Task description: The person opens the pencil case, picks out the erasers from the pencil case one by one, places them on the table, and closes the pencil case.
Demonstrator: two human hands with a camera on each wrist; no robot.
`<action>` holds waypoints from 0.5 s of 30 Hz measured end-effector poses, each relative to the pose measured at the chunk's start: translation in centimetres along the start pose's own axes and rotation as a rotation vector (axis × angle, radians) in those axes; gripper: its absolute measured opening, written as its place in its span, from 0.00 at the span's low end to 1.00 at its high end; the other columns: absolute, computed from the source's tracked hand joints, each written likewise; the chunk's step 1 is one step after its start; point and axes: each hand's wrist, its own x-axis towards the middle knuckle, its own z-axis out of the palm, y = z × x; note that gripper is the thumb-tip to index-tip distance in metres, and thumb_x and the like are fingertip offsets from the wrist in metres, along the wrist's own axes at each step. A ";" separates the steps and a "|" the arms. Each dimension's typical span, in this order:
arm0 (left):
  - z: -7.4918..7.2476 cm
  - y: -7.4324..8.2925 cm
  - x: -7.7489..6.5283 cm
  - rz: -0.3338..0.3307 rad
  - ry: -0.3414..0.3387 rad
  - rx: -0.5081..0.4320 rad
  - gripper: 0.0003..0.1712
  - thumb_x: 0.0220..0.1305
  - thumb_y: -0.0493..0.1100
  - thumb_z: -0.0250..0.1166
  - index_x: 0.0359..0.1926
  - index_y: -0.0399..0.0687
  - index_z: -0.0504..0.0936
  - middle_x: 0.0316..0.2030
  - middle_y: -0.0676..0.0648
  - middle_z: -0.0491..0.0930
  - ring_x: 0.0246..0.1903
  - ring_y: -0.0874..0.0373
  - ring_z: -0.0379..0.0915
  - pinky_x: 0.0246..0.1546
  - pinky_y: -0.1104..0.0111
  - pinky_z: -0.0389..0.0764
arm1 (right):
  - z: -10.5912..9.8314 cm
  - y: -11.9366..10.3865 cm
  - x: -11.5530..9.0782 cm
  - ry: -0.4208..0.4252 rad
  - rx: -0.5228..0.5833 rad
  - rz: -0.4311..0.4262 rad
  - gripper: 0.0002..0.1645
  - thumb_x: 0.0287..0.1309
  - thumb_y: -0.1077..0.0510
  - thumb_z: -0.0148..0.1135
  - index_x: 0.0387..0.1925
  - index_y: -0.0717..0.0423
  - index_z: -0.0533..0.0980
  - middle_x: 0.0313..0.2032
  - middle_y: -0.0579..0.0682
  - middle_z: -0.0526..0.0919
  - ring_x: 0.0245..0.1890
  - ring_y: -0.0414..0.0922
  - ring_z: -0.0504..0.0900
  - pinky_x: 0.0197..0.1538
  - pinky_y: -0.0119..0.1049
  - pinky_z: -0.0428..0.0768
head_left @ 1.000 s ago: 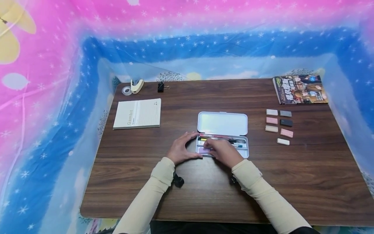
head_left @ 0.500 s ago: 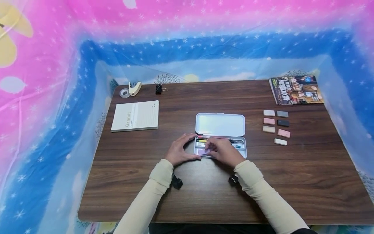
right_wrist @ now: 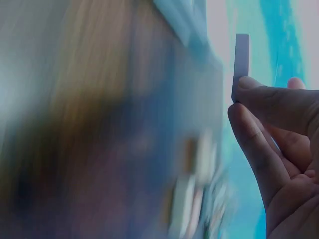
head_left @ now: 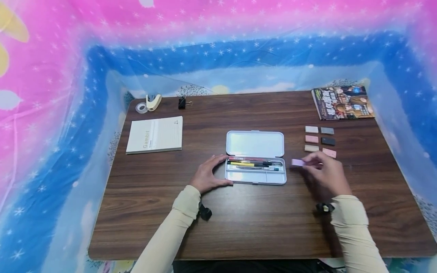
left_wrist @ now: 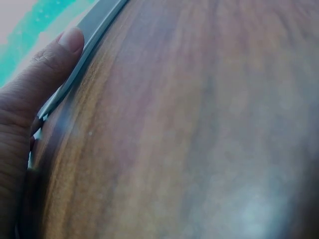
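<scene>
An opened white pencil case [head_left: 247,177] lies mid-table, its lid [head_left: 255,144] folded back. Several pens and pencils [head_left: 252,164] fill its rear compartment. My left hand [head_left: 208,176] spans the case's left end, thumb at the front edge and fingers at the rear; in the left wrist view the thumb [left_wrist: 52,64] presses along its side. Between thumb and fingertips my right hand [head_left: 326,172] pinches a light purple eraser [head_left: 297,162], raised to the right of the case. The eraser [right_wrist: 241,64] shows edge-on in the right wrist view.
Several erasers stand in two columns at right, among them a black one [head_left: 328,141] and a pink one [head_left: 312,139]. A comic book [head_left: 345,103] lies behind them. At left are a notebook [head_left: 155,134], tape roll [head_left: 141,108], stapler [head_left: 154,102] and binder clip [head_left: 182,103].
My right hand has lifted the purple eraser out of the case's front compartment and carried it right, towards the other erasers, covering the nearest white one. The left hand stays on the case.
</scene>
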 end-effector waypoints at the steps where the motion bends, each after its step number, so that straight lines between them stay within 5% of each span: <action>1: 0.0 0.0 0.0 0.001 0.000 0.001 0.55 0.43 0.57 0.89 0.73 0.52 0.76 0.71 0.41 0.75 0.74 0.40 0.65 0.77 0.49 0.66 | -0.7 1.0 -0.4 0.007 -0.015 0.025 0.16 0.52 0.73 0.79 0.38 0.56 0.83 0.36 0.54 0.90 0.33 0.32 0.83 0.37 0.12 0.76; 5: -0.1 0.0 0.0 -0.002 -0.003 0.002 0.55 0.44 0.58 0.89 0.73 0.52 0.76 0.71 0.41 0.75 0.74 0.40 0.65 0.77 0.49 0.66 | -2.9 3.7 -2.1 -0.009 -0.053 0.121 0.14 0.55 0.71 0.78 0.39 0.56 0.82 0.38 0.57 0.90 0.33 0.21 0.78 0.33 0.12 0.76; 15: -0.1 0.1 0.1 0.002 -0.013 0.012 0.56 0.44 0.58 0.89 0.73 0.51 0.76 0.71 0.41 0.75 0.74 0.41 0.66 0.77 0.50 0.66 | -4.0 6.4 -3.3 -0.048 -0.035 0.221 0.11 0.60 0.69 0.76 0.40 0.58 0.81 0.40 0.59 0.90 0.33 0.22 0.79 0.33 0.13 0.77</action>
